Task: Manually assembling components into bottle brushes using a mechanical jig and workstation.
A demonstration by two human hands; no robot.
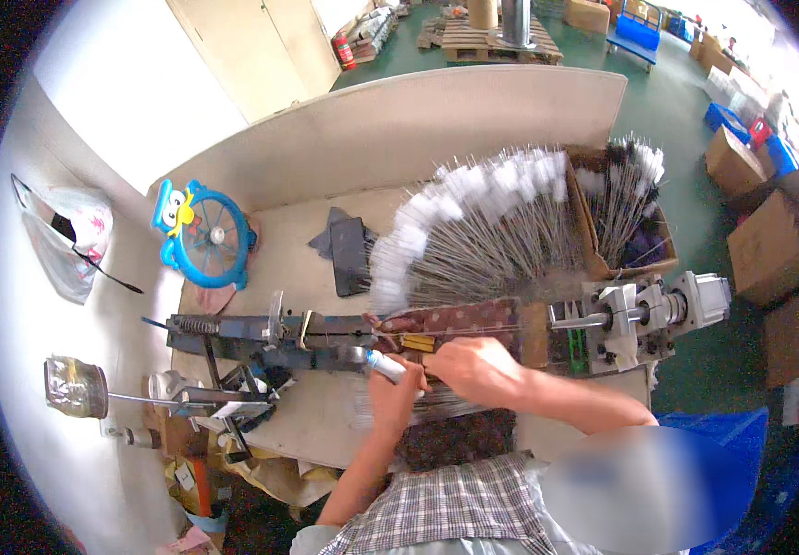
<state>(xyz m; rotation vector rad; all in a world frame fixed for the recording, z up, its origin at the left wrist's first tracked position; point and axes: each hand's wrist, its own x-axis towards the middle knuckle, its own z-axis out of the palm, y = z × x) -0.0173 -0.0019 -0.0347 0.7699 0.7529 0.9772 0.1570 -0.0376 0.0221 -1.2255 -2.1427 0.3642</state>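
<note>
My left hand [394,396] is closed around a white tube-like thing [384,364] with a blue end, tilted up toward the machine bar. Beside it, my right hand [481,372] is closed, its fingertips close to my left fingers; whatever they may hold is hidden. Just beyond both hands lies a small yellow block [418,342]. Brown dotted cloth [473,317] covers the bench machine there, and thin wires run across it. A wide fan of wire-stemmed brushes [483,199] with white bristle heads spreads behind the cloth, stems toward me.
A motor unit with a metal shaft [621,319] stands at right, a clamp mechanism [279,319] at left. Farther back are a cardboard box [640,268] of brushes, a dark phone [350,257] and a blue fan [205,236]. A low panel [399,125] borders the bench's far side.
</note>
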